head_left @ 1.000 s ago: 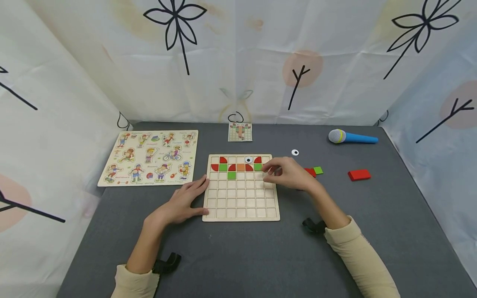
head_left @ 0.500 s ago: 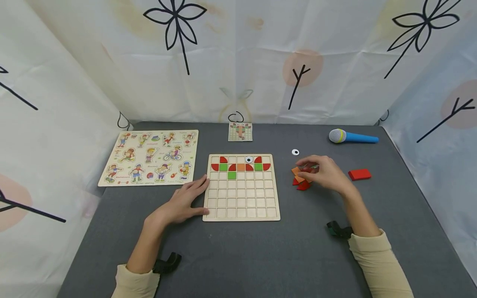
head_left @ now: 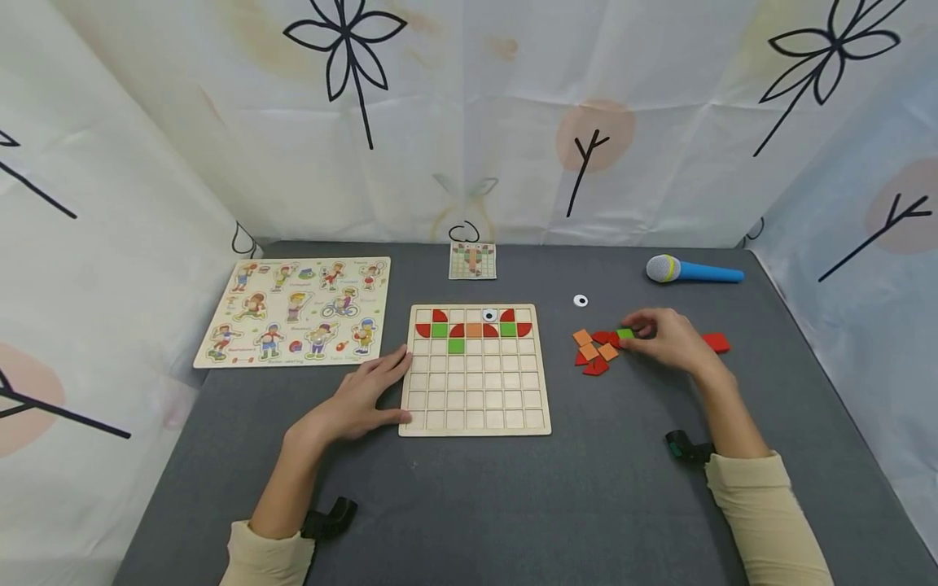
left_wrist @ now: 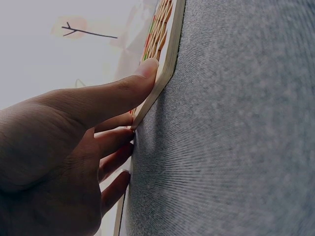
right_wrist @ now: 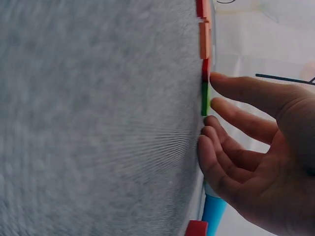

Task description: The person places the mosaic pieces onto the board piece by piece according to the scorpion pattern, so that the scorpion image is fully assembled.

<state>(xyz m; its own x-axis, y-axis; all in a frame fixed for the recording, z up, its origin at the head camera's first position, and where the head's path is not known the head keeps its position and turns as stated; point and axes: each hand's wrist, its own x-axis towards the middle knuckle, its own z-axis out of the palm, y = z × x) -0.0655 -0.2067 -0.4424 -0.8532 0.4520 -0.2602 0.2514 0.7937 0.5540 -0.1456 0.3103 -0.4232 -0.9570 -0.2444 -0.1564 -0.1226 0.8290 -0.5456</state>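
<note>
In the head view a pale wooden grid board (head_left: 474,400) lies mid-table, with red, green and orange tiles and an eye tile in its upper rows. My left hand (head_left: 365,391) steadies its left side: the thumb presses the lower corner, the outstretched fingers touch the edge. My right hand (head_left: 668,340) is at a green square tile (head_left: 624,334), at the right end of a small heap of orange tiles (head_left: 589,352) and red tiles (head_left: 596,368). In the right wrist view, thumb and index fingertips stand apart right by the green tile (right_wrist: 204,98); the other fingers bend close to the table.
A white eye disc (head_left: 580,300) lies behind the heap. Partly behind the right hand is a red block (head_left: 716,342). Farther back lies a blue toy microphone (head_left: 696,268). A small pattern card (head_left: 472,262) stands behind the board, and a picture board (head_left: 293,311) lies at left.
My right hand has moved from the board's right edge over the tile heap to the green tile at the heap's right end. The left hand has stayed on the board.
</note>
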